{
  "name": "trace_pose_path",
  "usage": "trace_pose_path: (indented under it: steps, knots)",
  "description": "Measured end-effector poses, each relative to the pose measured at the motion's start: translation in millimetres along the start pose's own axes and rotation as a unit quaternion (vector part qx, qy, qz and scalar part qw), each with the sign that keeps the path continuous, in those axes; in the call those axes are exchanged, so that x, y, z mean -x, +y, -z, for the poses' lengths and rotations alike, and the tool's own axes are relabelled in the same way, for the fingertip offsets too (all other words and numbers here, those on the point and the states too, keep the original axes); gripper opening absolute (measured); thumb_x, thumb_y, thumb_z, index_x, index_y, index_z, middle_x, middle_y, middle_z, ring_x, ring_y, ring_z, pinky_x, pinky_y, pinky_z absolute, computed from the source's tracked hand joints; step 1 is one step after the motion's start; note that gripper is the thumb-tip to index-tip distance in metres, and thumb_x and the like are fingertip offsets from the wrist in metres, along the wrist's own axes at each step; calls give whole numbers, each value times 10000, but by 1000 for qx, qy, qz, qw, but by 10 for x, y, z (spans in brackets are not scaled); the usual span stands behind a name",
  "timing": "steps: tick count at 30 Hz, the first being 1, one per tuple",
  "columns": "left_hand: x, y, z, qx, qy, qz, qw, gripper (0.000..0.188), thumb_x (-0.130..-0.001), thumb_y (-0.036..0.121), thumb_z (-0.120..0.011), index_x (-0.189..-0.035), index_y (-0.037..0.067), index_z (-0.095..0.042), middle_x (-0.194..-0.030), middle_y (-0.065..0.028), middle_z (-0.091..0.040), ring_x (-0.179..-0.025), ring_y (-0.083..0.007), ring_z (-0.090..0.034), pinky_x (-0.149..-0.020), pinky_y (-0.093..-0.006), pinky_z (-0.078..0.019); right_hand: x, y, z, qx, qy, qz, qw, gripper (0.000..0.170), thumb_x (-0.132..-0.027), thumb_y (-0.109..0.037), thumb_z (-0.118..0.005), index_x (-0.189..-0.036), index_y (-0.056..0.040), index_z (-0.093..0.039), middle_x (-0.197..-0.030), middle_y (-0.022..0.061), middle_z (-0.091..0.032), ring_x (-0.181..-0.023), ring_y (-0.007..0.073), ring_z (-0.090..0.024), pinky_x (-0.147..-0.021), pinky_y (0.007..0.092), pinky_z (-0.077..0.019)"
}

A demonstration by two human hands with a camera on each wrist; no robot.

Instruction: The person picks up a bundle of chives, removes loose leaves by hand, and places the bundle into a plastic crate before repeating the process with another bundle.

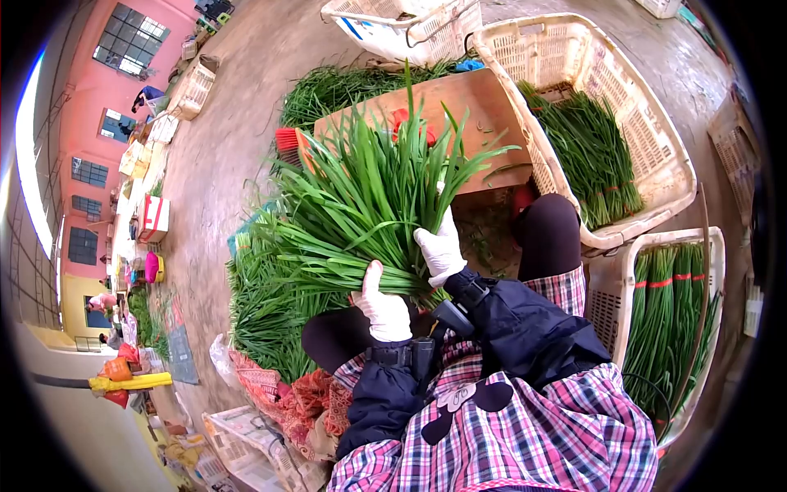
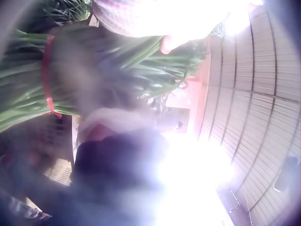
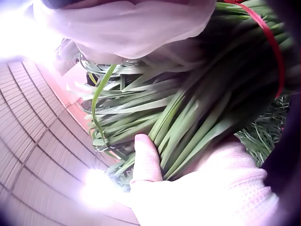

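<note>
Both hands wear white gloves and hold a big bunch of garlic chives (image 1: 352, 197), its flat green leaves fanning out away from the body. My left hand (image 1: 384, 312) grips the near left side, thumb laid over the leaves. On the other side, my right hand (image 1: 441, 250) curls round the stems. A red tie (image 2: 48, 75) circles the bunch in the left wrist view; the same red tie (image 3: 270, 42) shows in the right wrist view. The bunch's lower end is mostly hidden by hands and sleeves in the head view. Glare washes out part of both wrist views.
Loose chives (image 1: 270, 303) are heaped at the left. Ahead lies a brown board (image 1: 492, 107) with a red-bristled brush (image 1: 287, 139) by its edge. A large crate (image 1: 656, 123) and a smaller crate (image 1: 602, 307) at the right hold tied bunches. Red patterned cloth (image 1: 316, 402) lies at lower left.
</note>
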State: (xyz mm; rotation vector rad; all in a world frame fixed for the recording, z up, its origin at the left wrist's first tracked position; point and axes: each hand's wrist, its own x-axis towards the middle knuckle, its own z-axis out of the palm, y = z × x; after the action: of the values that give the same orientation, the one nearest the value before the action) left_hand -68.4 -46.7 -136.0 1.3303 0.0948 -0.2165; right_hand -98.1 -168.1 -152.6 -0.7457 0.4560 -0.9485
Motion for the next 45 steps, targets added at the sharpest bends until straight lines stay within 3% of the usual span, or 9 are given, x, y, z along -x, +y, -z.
trace_pose_path:
  steps: [4, 7, 11, 16, 19, 25, 32, 36, 45]
  knots:
    - [29, 57, -48, -14, -16, 0, 1000, 325, -805, -57, -586, -1103, 40, -669, -1128, -196, -559, -1037, -323, -587, -933, -402, -469, -13, 8, 48, -5, -4, -12, 1000, 871, -752, 103, -562, -1522, -52, -184, -1433, 97, -420, -1241, 196, -470, -1041, 295, -368]
    - [62, 163, -142, 18, -24, 33, 999, 238, -830, 58, -647, -1064, 12, -650, -1122, -145, -592, -1008, -251, -587, -914, -375, -479, -16, -123, -22, 48, -18, -21, 998, 941, -751, 72, -648, -1536, -69, -148, -1460, 85, -394, -1302, 188, -406, -1083, 295, -319]
    - [81, 162, -161, 30, -40, 39, 998, 299, -821, 165, -690, -1072, 19, -619, -1088, -79, -615, -956, -205, -587, -882, -359, -489, -30, -174, -58, 160, -52, 49, 985, 993, -728, 113, -605, -1547, -78, -77, -1561, 138, -236, -1405, 196, -275, -1115, 286, -265]
    - [7, 101, -173, 6, -30, 49, 998, 368, -787, 189, -715, -1111, 49, -610, -1073, -50, -606, -951, -210, -586, -861, -376, -486, -45, -32, 16, -1, -18, -25, 1000, 784, -746, 139, -525, -1473, -50, -301, -1379, 58, -473, -1240, 166, -457, -1035, 284, -360]
    - [-38, 46, -209, -85, -71, -50, 993, 448, -813, 176, -723, -1208, 24, -574, -1186, -88, -590, -1035, -210, -571, -941, -352, -447, -18, 56, 44, -49, 11, -42, 998, 644, -747, 145, -519, -1360, -33, -441, -1236, 32, -563, -1106, 149, -539, -941, 282, -435]
    - [-131, -89, -296, -135, -117, -93, 980, 756, -819, 173, -757, -1438, 22, -349, -1258, -85, -567, -1107, -191, -539, -1006, -324, -398, -15, 71, 57, -66, 3, -61, 996, 574, -755, 146, -521, -1300, -30, -494, -1168, 39, -601, -1031, 155, -583, -865, 283, -483]
    - [-420, -135, -296, -25, -152, 59, 986, 480, -799, 123, -738, -1237, 23, -568, -1108, -56, -650, -937, -198, -615, -867, -330, -486, 19, 131, 130, -38, -21, -76, 996, 519, -779, 116, -516, -1282, -10, -475, -1161, 64, -606, -1035, 170, -581, -901, 296, -461]
    - [-232, 227, -506, -51, -76, 99, 991, 390, -781, 29, -720, -1157, 11, -617, -1062, -59, -678, -873, -178, -643, -794, -312, -520, 18, 36, 112, -38, 36, -111, 993, 512, -762, 91, -559, -1260, -9, -488, -1130, 65, -616, -992, 181, -595, -880, 305, -470]
    - [-388, -78, -358, -51, -17, -3, 999, 407, -788, -3, -717, -1178, 3, -600, -1076, -67, -673, -876, -196, -638, -813, -317, -508, -265, -354, 404, 5, 153, -2, 988, 785, -817, 42, -621, -1505, -77, -261, -1450, 103, -409, -1312, 226, -399, -1087, 350, -317]
